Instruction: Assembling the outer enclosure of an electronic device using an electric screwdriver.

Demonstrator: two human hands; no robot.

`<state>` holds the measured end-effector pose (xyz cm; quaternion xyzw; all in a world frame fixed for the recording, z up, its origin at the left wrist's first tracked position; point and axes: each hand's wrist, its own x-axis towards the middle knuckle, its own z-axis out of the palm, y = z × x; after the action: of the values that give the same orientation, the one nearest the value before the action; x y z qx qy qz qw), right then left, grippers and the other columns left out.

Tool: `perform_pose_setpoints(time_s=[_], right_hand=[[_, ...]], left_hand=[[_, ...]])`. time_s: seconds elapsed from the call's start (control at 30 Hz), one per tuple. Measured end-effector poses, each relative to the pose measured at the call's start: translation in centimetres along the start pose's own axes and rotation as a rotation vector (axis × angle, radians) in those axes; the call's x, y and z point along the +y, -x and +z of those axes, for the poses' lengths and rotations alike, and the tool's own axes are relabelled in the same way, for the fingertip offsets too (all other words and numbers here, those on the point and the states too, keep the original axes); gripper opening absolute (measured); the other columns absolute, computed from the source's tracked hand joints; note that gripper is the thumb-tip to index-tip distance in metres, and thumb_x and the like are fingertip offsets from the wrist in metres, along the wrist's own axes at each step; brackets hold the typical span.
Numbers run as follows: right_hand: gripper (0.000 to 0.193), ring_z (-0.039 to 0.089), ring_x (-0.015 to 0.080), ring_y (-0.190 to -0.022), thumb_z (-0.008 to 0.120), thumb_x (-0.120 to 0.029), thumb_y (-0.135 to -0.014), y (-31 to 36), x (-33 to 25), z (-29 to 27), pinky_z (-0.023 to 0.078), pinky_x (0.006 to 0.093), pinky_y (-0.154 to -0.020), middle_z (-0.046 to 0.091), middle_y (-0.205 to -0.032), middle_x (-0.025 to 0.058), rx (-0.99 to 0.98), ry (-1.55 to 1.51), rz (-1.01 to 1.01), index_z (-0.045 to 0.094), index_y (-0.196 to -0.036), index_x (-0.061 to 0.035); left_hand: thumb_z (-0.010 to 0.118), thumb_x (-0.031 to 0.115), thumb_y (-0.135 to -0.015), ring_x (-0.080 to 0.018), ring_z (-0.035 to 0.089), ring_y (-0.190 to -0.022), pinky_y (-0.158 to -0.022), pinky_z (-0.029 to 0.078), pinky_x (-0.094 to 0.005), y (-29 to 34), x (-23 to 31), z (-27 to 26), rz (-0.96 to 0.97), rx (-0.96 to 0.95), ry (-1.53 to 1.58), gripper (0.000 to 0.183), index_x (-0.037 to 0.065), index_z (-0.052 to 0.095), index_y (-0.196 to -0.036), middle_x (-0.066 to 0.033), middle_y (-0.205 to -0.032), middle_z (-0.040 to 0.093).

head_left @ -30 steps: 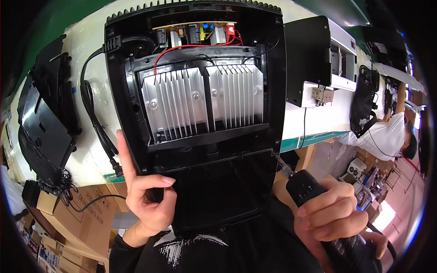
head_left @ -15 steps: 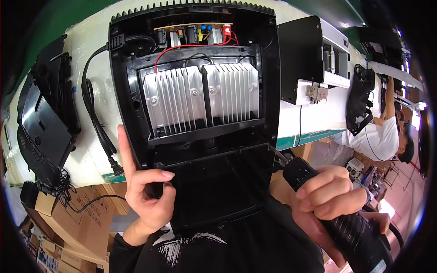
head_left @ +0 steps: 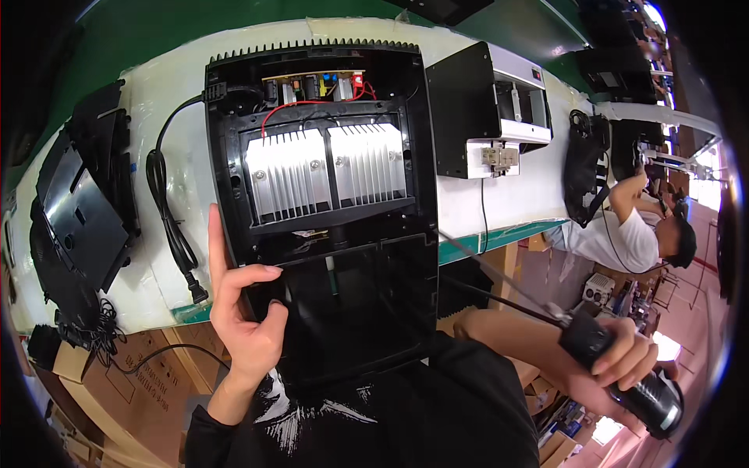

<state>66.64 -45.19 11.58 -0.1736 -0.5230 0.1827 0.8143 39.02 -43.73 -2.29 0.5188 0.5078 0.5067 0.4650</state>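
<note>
A large black plastic housing [head_left: 425, 156] lies open before me, its near end close to my body. Inside it are two finned silver heat sinks [head_left: 289, 175], with a circuit board [head_left: 312, 87] and red wires beyond them. My left hand [head_left: 253, 331] holds the housing's near left edge, index finger stretched along the outer side, thumb and another finger curled over the rim. Off to the right, apart from the housing, my right hand [head_left: 624, 359] is wrapped around a black electric screwdriver [head_left: 589, 339]. Its blurred, thin shaft points up and left.
A coiled black power cord [head_left: 160, 195] lies left of the housing on the white-covered bench [head_left: 168, 273]. Black panels [head_left: 82, 218] are heaped farther left. To the right stand a black-and-white device [head_left: 476, 117] and a black bag-like bundle [head_left: 585, 168]. A co-worker [head_left: 624, 238] works beyond.
My right hand has drawn the electric screwdriver away from the housing, rightward and down. The left hand keeps its hold. The view has shifted, so the housing looks smaller and farther left.
</note>
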Motion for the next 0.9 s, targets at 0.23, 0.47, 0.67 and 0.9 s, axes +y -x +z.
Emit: perform_pose_setpoints(time_s=[0.23,0.47,0.67,0.9], right_hand=[[0.084,0.048,0.0207,-0.053,0.033,-0.081,-0.077,-1.5,0.0,-8.5,0.04,0.0328,-0.048,0.05,-0.071,0.0076,0.034,0.492,-0.189,0.051,-0.079,0.0003],[0.092,0.049,0.0232,-0.051,0.023,-0.085,-0.076,-1.4,4.5,-11.1,0.043,0.0346,-0.05,0.052,-0.067,0.0116,0.028,0.531,-0.056,0.053,-0.08,0.002],[0.095,0.047,0.0208,-0.053,0.024,-0.088,-0.071,-6.3,6.4,-11.4,0.043,0.0386,-0.065,0.053,-0.067,0.0098,-0.065,0.279,0.3,0.059,-0.079,-0.0003],[0.073,0.046,0.0214,-0.056,0.034,-0.07,-0.085,-10.0,12.7,-8.6,0.039,0.0349,-0.056,0.051,-0.069,0.0102,-0.132,0.567,0.477,0.052,-0.085,0.0015]], left_hand=[[0.047,-0.013,-0.06,-0.0352,0.013,-0.142,-0.11,0.019,-0.0371,-0.3,0.0,0.2,0.076,-0.071,-0.046,0.046,0.004,0.054,-0.102,-0.0254,-0.151,0.013],[0.051,-0.01,-0.065,-0.0284,0.016,-0.141,-0.114,0.009,-0.0372,2.4,1.0,0.3,-0.1,-0.021,-0.099,0.087,-0.001,0.016,-0.144,-0.0181,-0.15,0.021],[0.042,-0.007,-0.059,-0.0262,0.015,-0.141,-0.114,0.007,-0.0347,3.1,0.2,0.3,-0.148,0.02,-0.052,0.086,-0.005,0.021,-0.143,-0.0172,-0.149,0.023],[0.039,-0.005,-0.055,-0.0259,0.018,-0.141,-0.114,0.007,-0.0341,2.8,0.3,0.3,-0.131,0.026,0.019,0.088,-0.007,0.024,-0.142,-0.018,-0.149,0.025]])
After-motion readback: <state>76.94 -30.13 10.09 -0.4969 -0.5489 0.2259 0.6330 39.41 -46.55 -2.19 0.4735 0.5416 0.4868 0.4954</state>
